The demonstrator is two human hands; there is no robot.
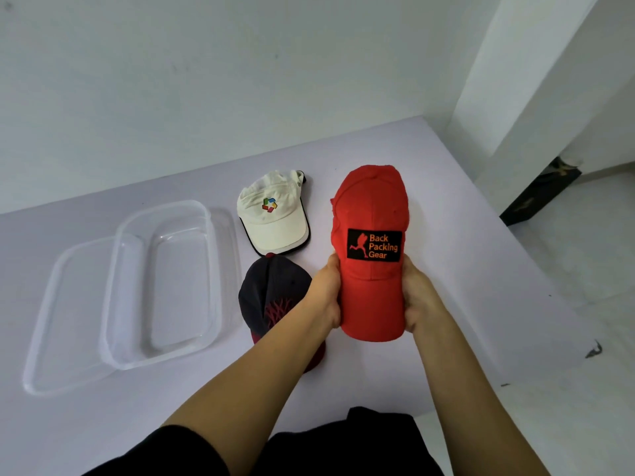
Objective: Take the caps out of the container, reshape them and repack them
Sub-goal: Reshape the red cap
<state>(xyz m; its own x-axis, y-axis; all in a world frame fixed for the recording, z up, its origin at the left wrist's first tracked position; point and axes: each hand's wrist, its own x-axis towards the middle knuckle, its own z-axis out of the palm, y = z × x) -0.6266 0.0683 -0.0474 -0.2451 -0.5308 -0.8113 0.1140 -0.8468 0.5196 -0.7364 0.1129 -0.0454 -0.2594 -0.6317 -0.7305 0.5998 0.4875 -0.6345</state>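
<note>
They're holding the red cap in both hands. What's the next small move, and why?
Probably squeeze the red cap brim into a curve. The left hand and right hand grip its two sides, suited to reshaping. The clear container lies empty, awaiting repacking.

The table point(446, 218) bears a clear container point(171, 280) (lid point(65, 321) touching), white cap point(275, 221) and navy cap point(275, 290).

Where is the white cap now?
In the head view, the white cap lies right of the clear container, beyond the dark cap and left of the red cap.
</note>
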